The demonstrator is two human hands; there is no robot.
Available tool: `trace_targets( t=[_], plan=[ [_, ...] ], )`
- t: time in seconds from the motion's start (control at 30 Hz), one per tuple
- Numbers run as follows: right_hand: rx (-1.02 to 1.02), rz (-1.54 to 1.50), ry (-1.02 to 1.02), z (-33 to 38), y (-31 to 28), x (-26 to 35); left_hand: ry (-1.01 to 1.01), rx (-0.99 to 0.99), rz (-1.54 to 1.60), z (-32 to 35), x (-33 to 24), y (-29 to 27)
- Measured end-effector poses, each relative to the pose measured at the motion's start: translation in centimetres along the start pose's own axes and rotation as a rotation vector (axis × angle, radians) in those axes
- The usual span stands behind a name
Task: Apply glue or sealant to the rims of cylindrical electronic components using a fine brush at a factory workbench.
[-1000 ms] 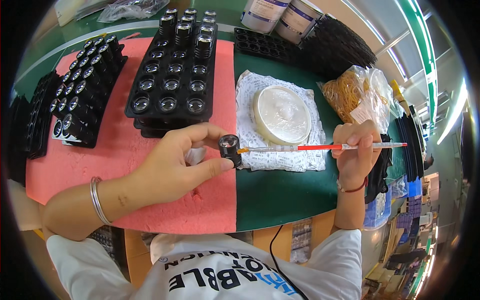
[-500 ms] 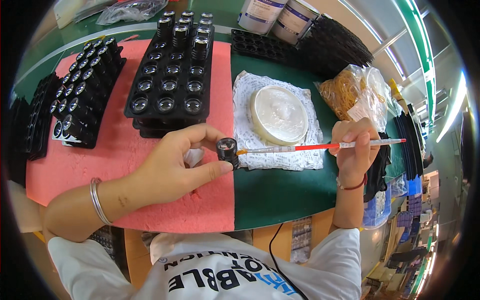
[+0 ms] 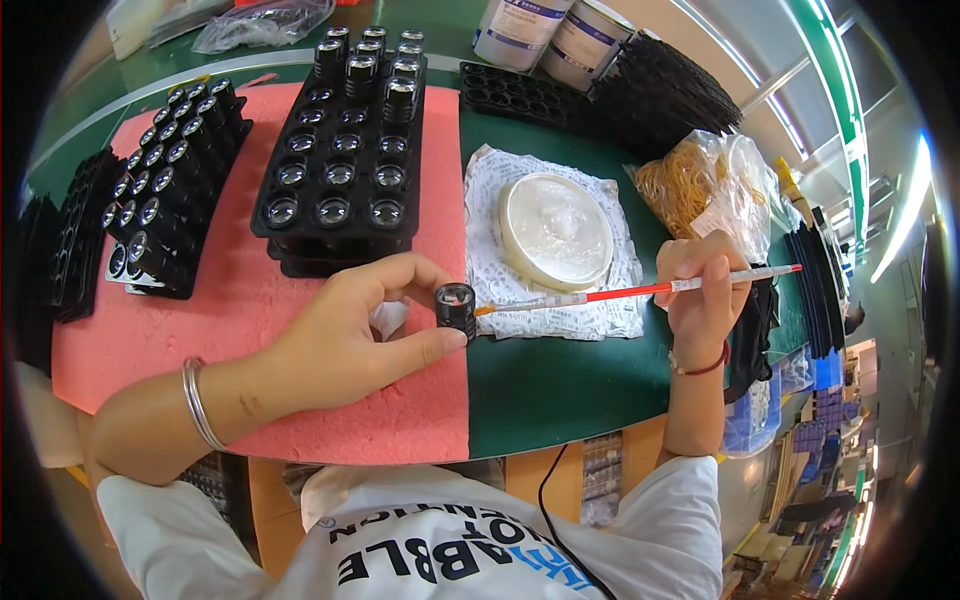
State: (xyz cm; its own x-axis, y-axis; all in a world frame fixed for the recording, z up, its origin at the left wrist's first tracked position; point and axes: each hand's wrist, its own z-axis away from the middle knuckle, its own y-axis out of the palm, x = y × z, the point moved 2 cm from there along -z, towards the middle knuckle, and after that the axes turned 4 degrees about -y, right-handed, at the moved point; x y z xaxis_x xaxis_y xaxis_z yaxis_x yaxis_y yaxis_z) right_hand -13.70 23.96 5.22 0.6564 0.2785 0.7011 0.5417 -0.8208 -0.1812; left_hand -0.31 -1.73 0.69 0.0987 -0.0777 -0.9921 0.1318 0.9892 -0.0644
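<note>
Toward the near edge of the green desk (image 3: 560, 405), the left hand (image 3: 365, 325) pinches a black lens-topped cylinder (image 3: 456, 310); the right hand (image 3: 705, 290) grips a slim red-and-clear brush (image 3: 625, 292), bristles (image 3: 485, 310) at the cylinder's side.

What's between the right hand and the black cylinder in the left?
In the head view, a thin red-handled brush spans from the right hand to the black cylinder, its bristles at the cylinder's side.

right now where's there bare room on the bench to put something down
The near green tabletop, bordered by printed paper, pink mat and right forearm, is bare. The mat also has a bare strip between the left lens tray and middle lens tray. Crowded: behind and right of the paper, with cans, black stack, bagged bands.
</note>
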Motion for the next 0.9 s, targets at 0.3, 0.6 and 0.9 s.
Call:
trace_targets(
  t=[0.3,0.6,0.9],
  plan=[
    [-0.002,0.008,-0.005,0.03,-0.10,-0.09,0.008,0.001,-0.022,-0.07,0.10,-0.02],
    [-0.002,-0.006,0.000,0.05,-0.14,-0.23,-0.004,0.006,-0.026,-0.02,0.06,-0.07],
    [-0.005,0.008,-0.004,0.06,-0.17,-0.22,0.032,0.014,-0.011,-0.09,0.12,-0.01]
  ],
)
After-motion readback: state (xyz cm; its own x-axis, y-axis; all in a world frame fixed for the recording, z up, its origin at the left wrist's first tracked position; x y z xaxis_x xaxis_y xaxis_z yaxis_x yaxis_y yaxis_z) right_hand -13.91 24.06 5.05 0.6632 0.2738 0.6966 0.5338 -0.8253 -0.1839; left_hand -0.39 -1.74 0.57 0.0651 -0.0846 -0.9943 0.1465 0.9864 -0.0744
